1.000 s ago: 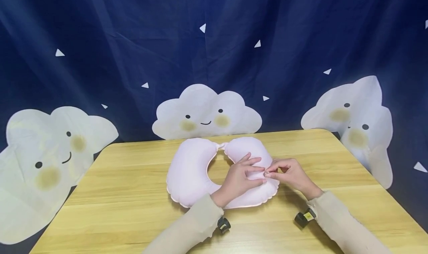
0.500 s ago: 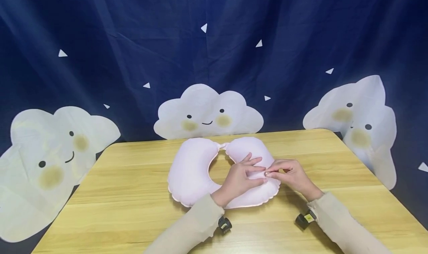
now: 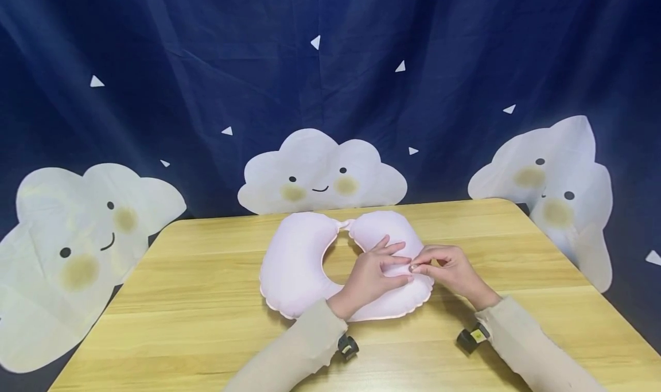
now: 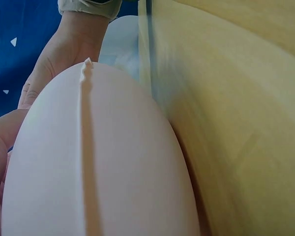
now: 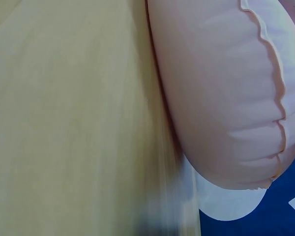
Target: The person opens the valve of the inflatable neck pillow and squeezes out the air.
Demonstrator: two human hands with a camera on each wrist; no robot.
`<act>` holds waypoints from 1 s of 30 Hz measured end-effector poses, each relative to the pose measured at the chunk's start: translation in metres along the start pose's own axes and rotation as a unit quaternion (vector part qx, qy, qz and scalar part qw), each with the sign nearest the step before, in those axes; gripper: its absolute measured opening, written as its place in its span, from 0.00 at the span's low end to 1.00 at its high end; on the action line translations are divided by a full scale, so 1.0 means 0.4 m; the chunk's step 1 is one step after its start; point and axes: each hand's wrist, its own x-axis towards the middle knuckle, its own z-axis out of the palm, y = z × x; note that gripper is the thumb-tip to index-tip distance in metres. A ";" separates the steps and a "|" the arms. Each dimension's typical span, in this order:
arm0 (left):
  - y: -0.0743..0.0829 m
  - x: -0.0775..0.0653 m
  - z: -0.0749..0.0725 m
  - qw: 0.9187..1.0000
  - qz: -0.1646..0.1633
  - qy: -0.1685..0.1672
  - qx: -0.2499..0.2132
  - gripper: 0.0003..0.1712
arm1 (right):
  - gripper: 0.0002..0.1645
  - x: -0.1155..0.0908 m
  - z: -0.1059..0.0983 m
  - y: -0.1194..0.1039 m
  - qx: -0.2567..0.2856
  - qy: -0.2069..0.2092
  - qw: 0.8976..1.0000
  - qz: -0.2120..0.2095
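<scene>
Nothing visibly moved, right hand point(image 3: 451, 270) pinching small valve point(image 3: 411, 268), left hand point(image 3: 365, 277) resting, fingers extended, on pink pillow point(image 3: 294, 260)

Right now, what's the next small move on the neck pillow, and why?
Likely a light downward press on the small fitting from the right hand: its fingertips have it in their grip, and the left hand lies on the puffed-out pillow, finger and thumb either side, well placed to brace. Too small to tell if it's sealed.
</scene>
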 end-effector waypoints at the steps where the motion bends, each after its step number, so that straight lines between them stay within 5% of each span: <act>1: 0.000 0.000 0.000 1.000 0.002 0.001 0.003 0.18 | 0.06 0.001 0.000 -0.001 -0.003 0.002 1.000 0.006; 13: 0.000 0.001 0.002 1.000 0.003 0.004 0.007 0.18 | 0.13 -0.001 0.007 -0.011 -0.020 0.014 0.999 0.043; 30: 0.006 -0.001 0.001 1.000 0.005 0.004 0.009 0.18 | 0.08 0.004 0.007 -0.017 -0.032 0.015 0.996 0.081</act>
